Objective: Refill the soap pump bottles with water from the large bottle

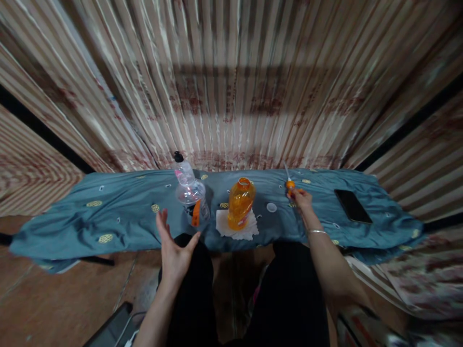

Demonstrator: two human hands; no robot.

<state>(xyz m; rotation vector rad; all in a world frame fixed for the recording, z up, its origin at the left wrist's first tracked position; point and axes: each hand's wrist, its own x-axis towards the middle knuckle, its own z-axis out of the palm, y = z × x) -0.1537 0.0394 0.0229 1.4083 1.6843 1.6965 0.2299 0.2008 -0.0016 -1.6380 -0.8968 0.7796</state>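
My left hand [176, 246] is open, its fingers spread, just in front of a clear plastic container [202, 207] with an orange and black label. A smaller clear bottle [185, 172] with a black cap rises behind or out of the container; I cannot tell which. An uncapped orange translucent bottle [240, 205] stands upright on a crumpled white tissue [222, 225]. At the right, my right hand [301, 197] is closed on an orange pump head [290, 185] with a thin whitish tube pointing up and away.
A small round white lid [271, 207] lies between the orange bottle and my right hand. A black phone [352, 206] rests farther right. The narrow table has a blue-green cloth [126, 207], with a striped curtain [231, 106] close behind it.
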